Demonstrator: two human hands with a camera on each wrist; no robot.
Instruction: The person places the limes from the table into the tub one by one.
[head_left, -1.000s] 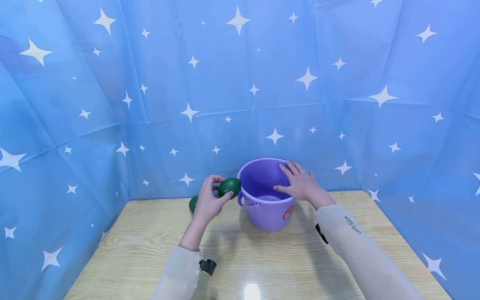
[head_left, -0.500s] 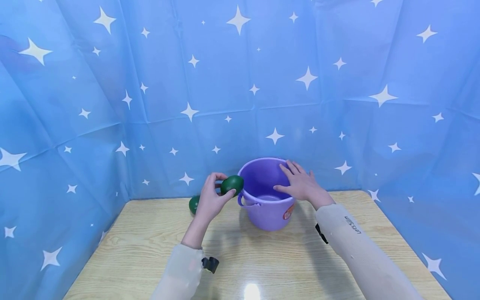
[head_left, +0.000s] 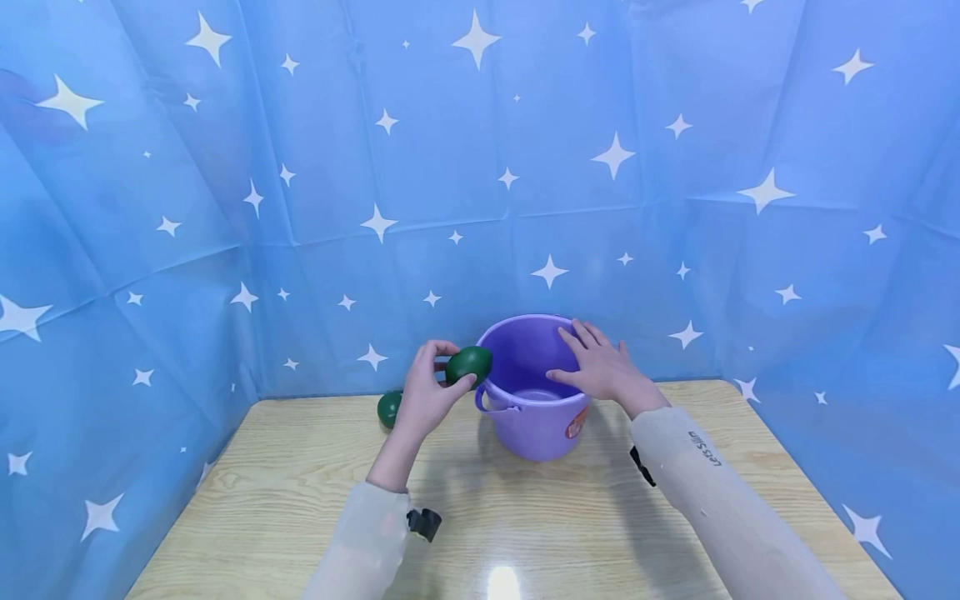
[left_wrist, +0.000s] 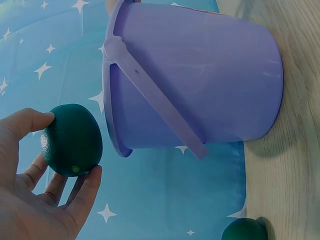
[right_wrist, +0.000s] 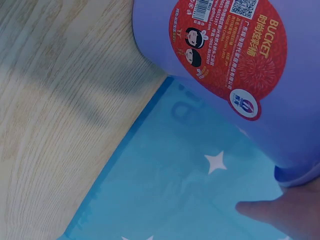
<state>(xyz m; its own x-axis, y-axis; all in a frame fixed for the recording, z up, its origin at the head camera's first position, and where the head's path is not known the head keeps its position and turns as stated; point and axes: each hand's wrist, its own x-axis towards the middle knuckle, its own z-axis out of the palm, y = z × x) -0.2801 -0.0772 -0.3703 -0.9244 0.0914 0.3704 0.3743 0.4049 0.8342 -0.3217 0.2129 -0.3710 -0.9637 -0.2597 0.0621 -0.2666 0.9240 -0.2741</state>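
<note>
Left hand (head_left: 427, 400): gripping, with a dark green lime-like fruit (head_left: 469, 366) pinched between thumb and fingers. Relative to the preceding second, hand and fruit have shifted slightly to the right and higher in the head view. The fruit now overlaps the left rim of the purple bucket (head_left: 536, 437) in that view; the left wrist view shows a gap between fruit and rim. Judged from this position, the fruit is in transport, off the table and outside the bucket, not yet released.

Right hand (head_left: 600, 371): position unchanged. Its fingers are extended and spread at the right rim, partly over the mouth. Firmness of contact cannot be told.

A second green fruit (head_left: 389, 409) rests on the table left of the bucket, partly hidden by the left hand; more of it is exposed than a second ago. The bucket stands upright, its handle (left_wrist: 160, 105) lowered on the left side. A red label (right_wrist: 235, 55) on its wall reads "BUCKET".

Surface: light wood-grain table (head_left: 300, 517), with a bright reflection at the near edge. Surroundings: blue fabric backdrop (head_left: 315, 150) with white stars, along the left, far and right sides.
</note>
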